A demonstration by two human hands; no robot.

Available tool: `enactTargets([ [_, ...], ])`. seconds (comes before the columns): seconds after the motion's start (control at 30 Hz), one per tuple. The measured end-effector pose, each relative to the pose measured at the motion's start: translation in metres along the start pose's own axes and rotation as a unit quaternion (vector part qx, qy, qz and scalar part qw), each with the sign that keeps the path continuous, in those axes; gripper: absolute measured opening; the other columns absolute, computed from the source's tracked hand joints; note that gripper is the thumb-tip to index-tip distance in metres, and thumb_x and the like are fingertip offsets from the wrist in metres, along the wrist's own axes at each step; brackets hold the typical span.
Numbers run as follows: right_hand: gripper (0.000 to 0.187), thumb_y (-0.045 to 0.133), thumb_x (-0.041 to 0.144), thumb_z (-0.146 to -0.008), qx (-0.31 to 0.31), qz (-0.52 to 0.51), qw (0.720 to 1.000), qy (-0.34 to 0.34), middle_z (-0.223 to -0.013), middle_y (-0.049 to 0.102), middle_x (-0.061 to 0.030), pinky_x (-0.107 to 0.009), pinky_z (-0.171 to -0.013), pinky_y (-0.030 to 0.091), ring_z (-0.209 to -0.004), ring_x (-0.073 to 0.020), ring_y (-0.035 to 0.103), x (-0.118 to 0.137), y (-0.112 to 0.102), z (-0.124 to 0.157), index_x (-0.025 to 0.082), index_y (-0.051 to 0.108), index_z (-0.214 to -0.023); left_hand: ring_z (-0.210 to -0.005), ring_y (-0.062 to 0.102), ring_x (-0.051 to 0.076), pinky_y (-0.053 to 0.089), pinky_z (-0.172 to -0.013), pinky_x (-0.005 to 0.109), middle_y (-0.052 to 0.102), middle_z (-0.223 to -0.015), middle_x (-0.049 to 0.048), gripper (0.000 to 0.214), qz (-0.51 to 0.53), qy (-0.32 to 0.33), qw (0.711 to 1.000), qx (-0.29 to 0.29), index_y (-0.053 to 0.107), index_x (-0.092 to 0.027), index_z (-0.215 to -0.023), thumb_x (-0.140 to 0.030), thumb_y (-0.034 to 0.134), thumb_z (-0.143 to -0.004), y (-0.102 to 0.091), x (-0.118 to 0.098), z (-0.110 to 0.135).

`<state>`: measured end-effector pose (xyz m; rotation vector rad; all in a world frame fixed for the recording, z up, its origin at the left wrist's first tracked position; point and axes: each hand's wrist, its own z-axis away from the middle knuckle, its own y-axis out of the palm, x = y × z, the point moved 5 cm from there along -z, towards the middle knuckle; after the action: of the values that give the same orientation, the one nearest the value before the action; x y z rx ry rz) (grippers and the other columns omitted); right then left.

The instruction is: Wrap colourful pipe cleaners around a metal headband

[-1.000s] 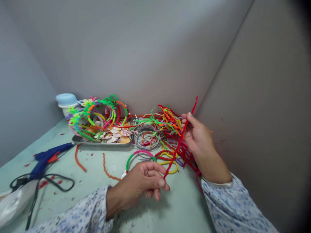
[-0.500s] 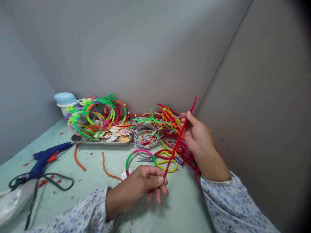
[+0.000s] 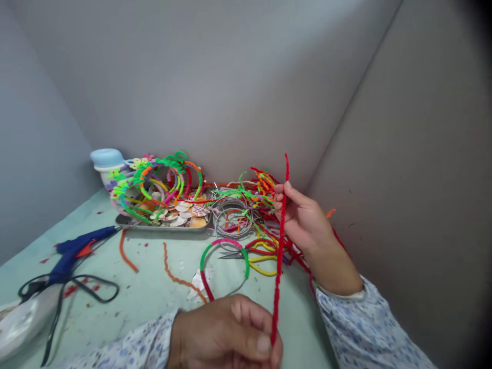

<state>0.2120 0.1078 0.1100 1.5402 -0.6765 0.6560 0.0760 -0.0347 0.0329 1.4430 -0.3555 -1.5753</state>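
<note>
A red pipe cleaner (image 3: 280,251) stretches almost upright between my two hands. Its lower end is pinched between thumb and fingers of my left hand (image 3: 234,333), low in the view. Higher and to the right, my right hand (image 3: 303,218) grips it near the top, and a short tip sticks up past the fingers. Behind my left hand a ring (image 3: 205,256) wrapped in green, pink and red lies on the table, with part of its bare wire showing. Scissors (image 3: 263,259) with red and yellow handles lie beside the ring, partly behind the pipe cleaner.
A metal tray (image 3: 165,228) holds shells and several colourful wrapped hoops (image 3: 154,174). Wire coils (image 3: 232,218) and a pipe cleaner heap (image 3: 265,187) sit right of it. A blue glue gun (image 3: 73,251) with its cord lies left, near orange pipe cleaner pieces (image 3: 128,253). Walls enclose the table.
My left hand has moved down and slightly right, pulling the red pipe cleaner from slanted to nearly upright. My right hand has shifted a little left. More of the ring shows.
</note>
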Motion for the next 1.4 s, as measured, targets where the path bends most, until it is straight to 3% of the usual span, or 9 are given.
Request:
enactTargets([
  [0.2,0.019,0.069,0.026,-0.076,0.030,0.120,0.990,-0.060,-0.064,0.061,0.0038,-0.012,-0.047,0.045,-0.051,-0.0039,0.053,0.013,0.001,0.004,0.015,0.070,-0.092,-0.050,0.051,0.004,0.035,-0.045,0.014,0.064,-0.069,0.0025,0.034,-0.134,0.001,0.989,-0.060,0.063,-0.010,-0.076,-0.041,0.075,-0.069,-0.005,0.015,-0.009],
  [0.37,0.025,0.069,0.029,-0.074,-0.027,0.162,0.985,-0.050,-0.055,0.056,0.0050,-0.011,-0.035,0.034,-0.041,-0.0036,0.047,0.021,-0.005,0.008,0.014,0.069,-0.094,-0.047,0.048,0.008,0.038,-0.047,0.020,0.059,-0.067,-0.0013,0.038,-0.319,0.091,0.926,-0.180,0.056,-0.015,-0.101,-0.045,0.062,-0.079,-0.022,-0.003,0.002],
  [0.53,0.050,0.065,0.017,-0.072,-0.005,0.158,0.987,-0.007,-0.060,0.064,0.0044,-0.012,-0.032,0.034,-0.043,-0.0086,0.056,0.024,-0.007,0.023,0.025,0.057,-0.121,-0.064,0.052,0.013,0.038,-0.057,0.023,0.056,-0.071,-0.0006,0.021,-0.525,0.203,0.758,-0.330,0.060,-0.018,-0.094,-0.035,0.048,-0.089,-0.042,-0.052,0.032],
  [0.7,0.018,0.062,0.017,-0.073,-0.007,0.043,0.999,0.009,-0.061,0.063,0.0011,-0.012,-0.045,0.047,-0.049,-0.0066,0.057,0.013,-0.021,0.036,0.015,0.068,-0.090,-0.076,0.057,0.019,0.039,-0.066,0.029,0.063,-0.089,0.0052,0.019,-0.711,0.171,0.577,-0.365,0.062,-0.019,-0.091,-0.034,0.052,-0.086,-0.047,-0.058,0.028],
  [0.8,0.012,0.061,0.019,-0.073,-0.021,-0.022,0.999,0.035,-0.063,0.063,0.0004,-0.015,-0.047,0.050,-0.052,-0.0078,0.057,-0.008,-0.028,0.042,0.015,0.068,-0.082,-0.083,0.058,0.023,0.040,-0.069,0.032,0.061,-0.094,0.0076,0.023,-0.770,0.138,0.512,-0.356,0.062,-0.019,-0.085,-0.041,0.060,-0.080,-0.045,-0.046,0.014],
  [0.9,0.015,0.060,0.021,-0.072,-0.015,-0.044,0.995,0.085,-0.063,0.064,0.0003,-0.017,-0.046,0.050,-0.051,-0.0089,0.058,-0.035,-0.032,0.050,0.016,0.068,-0.084,-0.083,0.058,0.024,0.040,-0.069,0.033,0.061,-0.093,0.0080,0.019,-0.796,0.123,0.476,-0.354,0.059,-0.018,-0.086,-0.036,0.060,-0.079,-0.043,-0.038,0.003],
  [1.1,0.019,0.065,0.011,-0.064,-0.002,-0.090,0.989,0.119,-0.072,0.070,0.0001,-0.016,-0.056,0.054,-0.060,-0.0089,0.063,-0.070,-0.040,0.060,0.020,0.067,-0.081,-0.080,0.057,0.021,0.038,-0.066,0.030,0.060,-0.090,0.0076,0.013,-0.787,0.136,0.481,-0.361,0.055,-0.018,-0.086,-0.019,0.042,-0.087,-0.045,-0.044,0.005],
  [1.27,0.016,0.072,0.021,-0.070,-0.026,-0.071,0.989,0.131,-0.068,0.068,0.0015,-0.015,-0.048,0.051,-0.054,-0.0083,0.061,-0.082,-0.047,0.062,0.019,0.068,-0.085,-0.064,0.052,0.017,0.033,-0.058,0.027,0.058,-0.076,0.0024,0.017,-0.692,0.182,0.550,-0.432,0.050,-0.020,-0.090,-0.027,0.035,-0.094,-0.052,-0.058,0.020],
  [1.4,0.020,0.074,0.034,-0.074,-0.035,-0.018,0.997,0.070,-0.062,0.063,0.0042,-0.013,-0.049,0.048,-0.050,-0.0057,0.056,-0.086,-0.050,0.060,0.020,0.066,-0.085,-0.068,0.051,0.016,0.036,-0.062,0.026,0.057,-0.075,0.0006,0.017,-0.567,0.273,0.630,-0.455,0.050,-0.020,-0.086,-0.033,0.040,-0.093,-0.059,-0.063,0.025],
])
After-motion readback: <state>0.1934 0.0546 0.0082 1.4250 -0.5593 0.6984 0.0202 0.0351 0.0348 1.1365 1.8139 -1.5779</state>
